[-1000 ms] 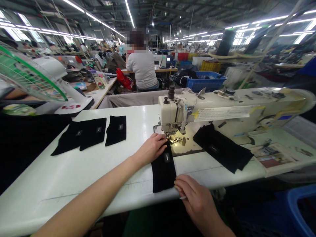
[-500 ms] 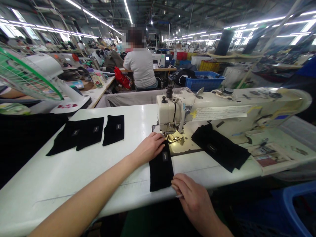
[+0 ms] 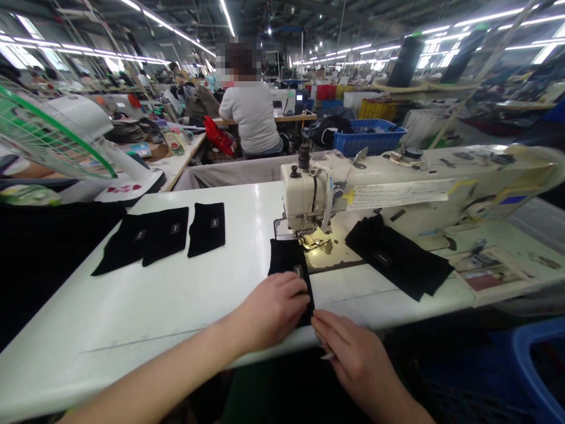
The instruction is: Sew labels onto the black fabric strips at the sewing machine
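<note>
Both hands (image 3: 309,321) on black fabric piece (image 3: 286,259)

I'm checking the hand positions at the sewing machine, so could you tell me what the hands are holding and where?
The left hand presses flat on the near end of the black fabric piece; the right hand touches its near right corner. Neither lifts it.

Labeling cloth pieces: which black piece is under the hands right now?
The black piece in front of the sewing machine. The left hand lies on its near end and the right hand touches its corner; the other black pieces lie untouched.
</note>
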The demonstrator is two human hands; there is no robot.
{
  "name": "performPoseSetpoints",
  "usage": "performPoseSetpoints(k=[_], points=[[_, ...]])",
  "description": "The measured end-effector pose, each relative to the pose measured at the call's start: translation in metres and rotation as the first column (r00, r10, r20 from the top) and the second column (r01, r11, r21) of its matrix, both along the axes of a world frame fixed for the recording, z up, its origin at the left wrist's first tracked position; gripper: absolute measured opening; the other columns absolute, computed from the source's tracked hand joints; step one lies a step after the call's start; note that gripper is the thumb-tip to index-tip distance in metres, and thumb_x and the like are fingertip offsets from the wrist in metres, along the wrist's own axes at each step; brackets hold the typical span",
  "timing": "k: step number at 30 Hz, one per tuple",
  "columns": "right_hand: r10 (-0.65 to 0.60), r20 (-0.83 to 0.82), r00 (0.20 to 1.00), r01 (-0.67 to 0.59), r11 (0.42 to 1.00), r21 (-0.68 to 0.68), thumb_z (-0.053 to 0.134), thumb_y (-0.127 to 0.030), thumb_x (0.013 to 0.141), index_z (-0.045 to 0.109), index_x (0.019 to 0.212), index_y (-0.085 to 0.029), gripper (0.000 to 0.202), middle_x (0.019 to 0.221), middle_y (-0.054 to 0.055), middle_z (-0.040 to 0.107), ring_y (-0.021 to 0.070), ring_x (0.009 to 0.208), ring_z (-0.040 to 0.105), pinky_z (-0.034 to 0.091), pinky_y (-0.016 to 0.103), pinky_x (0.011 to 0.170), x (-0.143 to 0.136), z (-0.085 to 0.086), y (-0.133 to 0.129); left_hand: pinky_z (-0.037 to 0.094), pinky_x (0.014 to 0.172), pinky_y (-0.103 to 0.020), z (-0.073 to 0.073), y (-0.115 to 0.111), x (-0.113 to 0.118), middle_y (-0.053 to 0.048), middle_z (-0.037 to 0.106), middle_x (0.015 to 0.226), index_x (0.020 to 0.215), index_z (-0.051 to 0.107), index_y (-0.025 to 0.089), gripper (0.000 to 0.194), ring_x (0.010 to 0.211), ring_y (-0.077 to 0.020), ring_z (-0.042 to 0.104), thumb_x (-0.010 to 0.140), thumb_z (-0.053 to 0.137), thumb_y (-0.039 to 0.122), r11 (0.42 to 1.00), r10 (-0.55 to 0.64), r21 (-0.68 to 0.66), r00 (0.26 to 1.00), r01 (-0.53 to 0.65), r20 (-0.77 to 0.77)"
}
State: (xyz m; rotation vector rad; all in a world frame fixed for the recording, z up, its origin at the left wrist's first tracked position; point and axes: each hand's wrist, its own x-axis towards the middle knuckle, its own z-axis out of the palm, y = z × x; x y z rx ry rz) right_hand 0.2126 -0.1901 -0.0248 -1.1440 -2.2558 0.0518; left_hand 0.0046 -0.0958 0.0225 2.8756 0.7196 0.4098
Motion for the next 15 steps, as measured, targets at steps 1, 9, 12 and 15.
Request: performPoseSetpoints(k=[1, 9, 12, 15], points=[[0.005, 0.007, 1.0, -0.005, 1.0, 0.001, 0.041, -0.001, 0.089, 0.065, 0.123, -0.009, 0.042, 0.119, 0.015, 0.071, 0.0227, 0.092, 0.072, 0.062, 0.032, 0.071, 0.001, 0.0, -0.001, 0.058, 0.081, -0.037, 0.002, -0.013, -0.002, -0.01, 0.067, 0.101, 0.1, 0.067, 0.016, 0.019, 0.093, -0.023, 0.062, 0.096, 0.049, 0.018, 0.998, -0.043, -0.035, 0.999, 0.044, 0.011], [0.017, 0.007, 1.0, -0.017, 0.999, -0.045, 0.041, -0.002, 0.086, 0.066, 0.12, -0.009, 0.043, 0.119, 0.014, 0.072, 0.0244, 0.094, 0.071, 0.063, 0.035, 0.071, 0.001, 0.006, 0.004, 0.057, 0.099, -0.04, -0.006, -0.042, -0.015, -0.013, 0.069, 0.116, 0.121, 0.061, 0.012, 0.029, 0.117, -0.0271, 0.061, 0.096, 0.05, 0.019, 0.999, -0.053, -0.009, 0.994, 0.054, 0.1], [0.015, 0.011, 1.0, -0.014, 0.997, -0.07, 0.041, -0.002, 0.086, 0.066, 0.12, -0.011, 0.043, 0.119, 0.013, 0.071, 0.0232, 0.093, 0.071, 0.062, 0.034, 0.072, 0.0, 0.008, 0.007, 0.057, 0.097, -0.039, -0.008, -0.036, -0.014, -0.011, 0.07, 0.112, 0.12, 0.061, 0.015, 0.028, 0.111, -0.0246, 0.064, 0.095, 0.049, 0.018, 0.998, -0.054, -0.038, 0.99, 0.059, 0.132], [0.012, 0.004, 1.0, -0.011, 0.995, -0.104, 0.041, -0.002, 0.085, 0.065, 0.12, -0.013, 0.044, 0.119, 0.013, 0.071, 0.0225, 0.094, 0.07, 0.061, 0.033, 0.073, -0.001, 0.007, 0.01, 0.058, 0.094, -0.039, -0.007, -0.033, -0.012, -0.012, 0.07, 0.109, 0.119, 0.062, 0.017, 0.027, 0.111, -0.0257, 0.064, 0.095, 0.05, 0.019, 0.998, -0.053, -0.032, 0.993, 0.056, 0.108]])
